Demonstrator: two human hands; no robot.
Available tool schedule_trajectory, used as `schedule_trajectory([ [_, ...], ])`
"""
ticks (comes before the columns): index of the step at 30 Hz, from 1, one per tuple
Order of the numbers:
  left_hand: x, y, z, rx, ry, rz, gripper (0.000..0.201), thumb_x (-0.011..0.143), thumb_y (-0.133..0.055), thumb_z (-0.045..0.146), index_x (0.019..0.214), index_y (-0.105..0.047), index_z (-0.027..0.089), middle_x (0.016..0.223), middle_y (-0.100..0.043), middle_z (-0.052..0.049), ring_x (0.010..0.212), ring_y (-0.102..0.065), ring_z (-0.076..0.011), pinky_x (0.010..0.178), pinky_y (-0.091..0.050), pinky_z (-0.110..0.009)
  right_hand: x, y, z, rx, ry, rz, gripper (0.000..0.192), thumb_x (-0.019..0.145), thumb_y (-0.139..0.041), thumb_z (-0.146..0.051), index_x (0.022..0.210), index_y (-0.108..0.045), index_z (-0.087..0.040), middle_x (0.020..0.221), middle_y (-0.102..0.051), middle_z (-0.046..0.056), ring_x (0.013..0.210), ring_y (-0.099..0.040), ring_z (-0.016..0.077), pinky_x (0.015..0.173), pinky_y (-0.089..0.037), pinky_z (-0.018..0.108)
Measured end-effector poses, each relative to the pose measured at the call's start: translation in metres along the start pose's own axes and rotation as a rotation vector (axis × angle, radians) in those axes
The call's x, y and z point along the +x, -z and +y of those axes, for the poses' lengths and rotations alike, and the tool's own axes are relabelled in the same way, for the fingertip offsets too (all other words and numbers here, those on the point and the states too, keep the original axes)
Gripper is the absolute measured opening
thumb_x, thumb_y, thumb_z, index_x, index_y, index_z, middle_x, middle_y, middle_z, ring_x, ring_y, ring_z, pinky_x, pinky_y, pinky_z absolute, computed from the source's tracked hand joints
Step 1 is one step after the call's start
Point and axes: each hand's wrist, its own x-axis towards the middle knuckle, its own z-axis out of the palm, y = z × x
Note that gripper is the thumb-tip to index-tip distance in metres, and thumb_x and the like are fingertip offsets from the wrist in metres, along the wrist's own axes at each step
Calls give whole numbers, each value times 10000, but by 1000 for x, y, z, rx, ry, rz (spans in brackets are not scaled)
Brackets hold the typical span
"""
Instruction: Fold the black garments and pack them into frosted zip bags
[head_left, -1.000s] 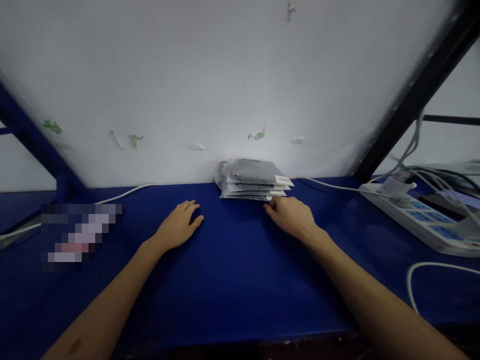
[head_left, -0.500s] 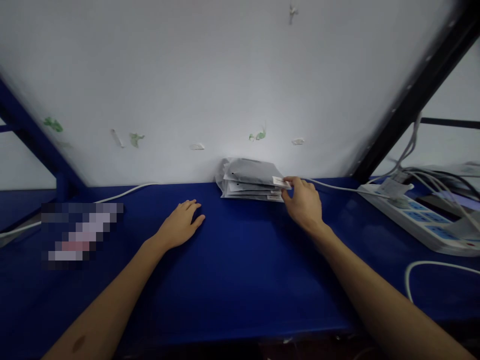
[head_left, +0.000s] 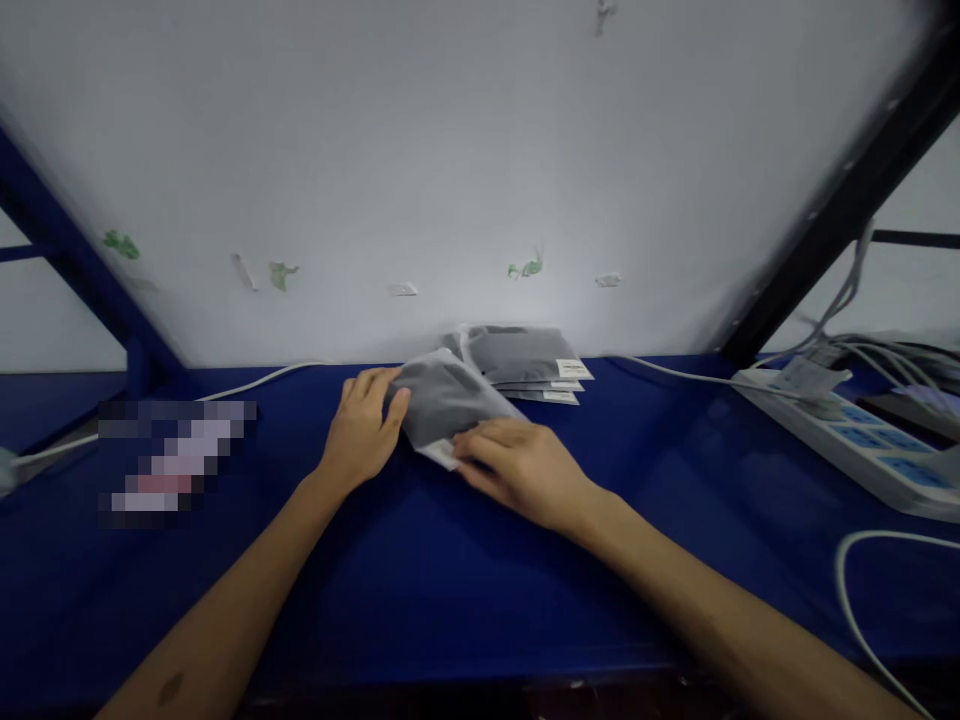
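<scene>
A grey pouch (head_left: 444, 402) lies tilted on the blue tabletop (head_left: 465, 560), just in front of the stack of pouches (head_left: 525, 362) that sits against the white wall (head_left: 450, 150). Both hands have hold of this 1 pouch. The left hand (head_left: 360, 436) grips its left edge, thumb on the top face and fingers curled at the far side. The right hand (head_left: 521, 468) covers its near right corner, where a white label peeks out, with the fingers pressed flat over the pouch; whether the thumb is tucked under it cannot be told. The pouch looks soft and slightly puffed, its near corner touching the table while the far end rises a little toward the stack.

The stack behind holds about 3 or 4 grey pouches, each with a small white label at its right end, lying flat and roughly squared up. A white cable (head_left: 255, 381) runs along the foot of the wall to the left of the left hand. Well to the right, a white power strip (head_left: 847, 440) with blue sockets lies on the table, with several cords bunched above it, and another white cable loop (head_left: 870, 590) curves near the right edge. A black frame post (head_left: 840, 210) slants up at the right, a blue one at the left.
</scene>
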Motion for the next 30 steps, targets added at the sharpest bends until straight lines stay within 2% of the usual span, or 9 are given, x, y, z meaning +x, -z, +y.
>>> schedule_trajectory([
  [3,-4,-3,2,135,-24,-193,464,986,-395,458,1312,-596,195,1369,-581,-106,1282,-465,-317,1092,-386,-519,1,-4,-10,89,75,-106,278,982,-506,-380,904,-692,-188,818,-718,34,792,-661,159,864,-500,330],
  [6,-7,-7,2,188,-32,-360,546,972,-421,488,1427,-509,200,1497,-479,-120,1377,-383,-360,1117,-347,-560,0,-2,-6,109,40,-35,308,984,-492,-392,887,-694,-181,805,-712,36,768,-649,160,793,-488,323],
  [10,-6,-4,2,134,-83,-463,511,957,-418,342,1459,-476,269,1590,-348,-75,1466,-267,-355,1165,-269,-578,-3,7,12,60,-181,112,327,993,-450,-358,847,-689,-190,796,-709,40,743,-627,161,760,-459,317],
  [13,-5,2,6,57,-102,-528,488,922,-430,285,1394,-543,245,1601,-324,-75,1474,-272,-328,1178,-276,-537,-5,10,25,10,-416,99,288,974,-469,-340,835,-686,-211,829,-716,33,746,-625,164,726,-443,303],
  [17,-6,10,17,0,-105,-538,323,911,-452,320,1161,-626,213,1510,-456,-101,1373,-437,-317,1113,-382,-522,-7,3,37,-35,-606,-24,228,946,-510,-333,894,-698,-215,923,-721,47,852,-640,199,736,-442,309],
  [19,-7,13,26,6,-115,-523,280,924,-462,421,1032,-611,210,1375,-567,-113,1243,-543,-317,1035,-446,-513,-9,-2,41,-36,-614,-89,240,946,-514,-347,920,-704,-204,963,-716,67,928,-633,219,799,-450,326],
  [22,-9,16,38,56,-111,-532,379,919,-447,570,957,-579,217,1123,-647,-99,1004,-621,-288,910,-496,-482,-10,-7,44,-23,-608,-130,271,954,-503,-373,952,-708,-194,1001,-701,88,981,-615,231,867,-449,345],
  [25,-10,18,45,110,-113,-547,471,894,-453,639,1035,-594,213,1090,-639,-101,984,-610,-304,891,-490,-492,-11,-9,44,-13,-612,-131,287,955,-500,-384,971,-710,-189,1018,-689,97,1001,-604,230,895,-443,348],
  [30,-15,16,52,58,-202,-575,571,907,-462,607,1307,-550,209,1332,-571,-113,1231,-513,-331,1063,-401,-512,-10,-12,46,35,-614,-105,284,953,-504,-389,953,-715,-198,997,-694,81,996,-605,217,904,-434,338],
])
